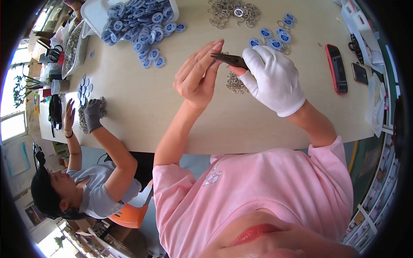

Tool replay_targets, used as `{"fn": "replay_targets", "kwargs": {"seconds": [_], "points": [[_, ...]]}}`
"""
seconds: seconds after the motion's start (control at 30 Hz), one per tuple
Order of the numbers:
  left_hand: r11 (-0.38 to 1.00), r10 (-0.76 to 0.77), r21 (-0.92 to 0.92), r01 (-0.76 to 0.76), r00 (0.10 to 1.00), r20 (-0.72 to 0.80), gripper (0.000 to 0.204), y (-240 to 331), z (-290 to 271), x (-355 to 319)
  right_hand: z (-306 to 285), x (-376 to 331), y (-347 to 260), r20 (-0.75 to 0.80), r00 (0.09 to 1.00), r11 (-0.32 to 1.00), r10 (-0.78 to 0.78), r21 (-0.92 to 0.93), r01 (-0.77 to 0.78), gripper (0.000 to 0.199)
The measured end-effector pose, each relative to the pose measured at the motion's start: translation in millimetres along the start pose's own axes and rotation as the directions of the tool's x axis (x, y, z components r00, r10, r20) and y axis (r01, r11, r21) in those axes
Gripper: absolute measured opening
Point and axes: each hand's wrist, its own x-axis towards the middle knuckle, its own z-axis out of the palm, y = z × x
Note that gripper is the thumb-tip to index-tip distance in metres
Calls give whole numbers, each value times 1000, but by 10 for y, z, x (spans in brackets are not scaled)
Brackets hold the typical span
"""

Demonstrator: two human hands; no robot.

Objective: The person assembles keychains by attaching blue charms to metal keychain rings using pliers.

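My right hand (275, 79), in a white knit glove with the thumb bare, grips dark pliers (232, 60). Their jaws point left and reach the fingertips of my left hand (195, 79). That hand is bare and closed, thumb against fingers; whatever small thing it pinches is too hidden to name. Below the pliers lies a small heap of metal links (235, 82), partly covered by the glove. Just beyond my right hand sit several blue-and-white round tags (274, 44), some with metal rings attached.
A white tub (97, 17) spills blue round tags (137, 26) at the far left. Key rings (234, 13) are heaped at the far edge. To the right lie a red-edged black device (336, 69) and a phone (359, 73). A co-worker (94, 185) with one grey glove works at left.
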Motion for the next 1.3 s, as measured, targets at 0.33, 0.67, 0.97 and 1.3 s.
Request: {"fn": "replay_targets", "kwargs": {"seconds": [0.33, 0.67, 0.97, 1.3], "points": [[996, 94, -14, -93, 996, 14, 29, -51, -35, 9, 18, 69, 45, -251, 956, 987, -153, -92, 134, 41], [992, 128, -2, -128, 991, 31, 27, -98, -36, 24, -40, 59, 66, -172, 969, 979, -179, -134, 157, 34], [876, -385, 474, 94, 729, 567, 49, -459, -298, -59, -93, -403, 1137, 69, 993, 980, 96, -181, -82, 27], [390, -624, 920, 33, 744, 238, 40, -1472, -936, -401, -63, -798, 1461, 158, 942, 955, 296, -15, -297, 31]]}}
